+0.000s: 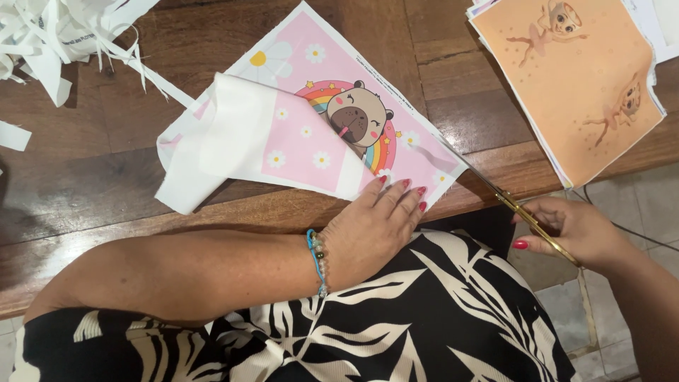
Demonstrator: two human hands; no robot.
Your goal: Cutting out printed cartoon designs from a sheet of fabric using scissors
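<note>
A pink printed fabric sheet (304, 106) with a cartoon dog, a rainbow and daisies lies on the wooden table (92, 177), its left side folded over so the white back shows. My left hand (375, 226) presses flat on the sheet's near edge, fingers apart. My right hand (576, 230) holds gold-handled scissors (495, 191) off the table's edge. Their blades reach into the sheet's right edge near the corner.
A stack of peach-coloured printed sheets (580, 78) with cartoon figures lies at the far right, overhanging the table. White cut strips and scraps (56, 35) are piled at the far left. Tiled floor (622, 198) shows beyond the table's right edge.
</note>
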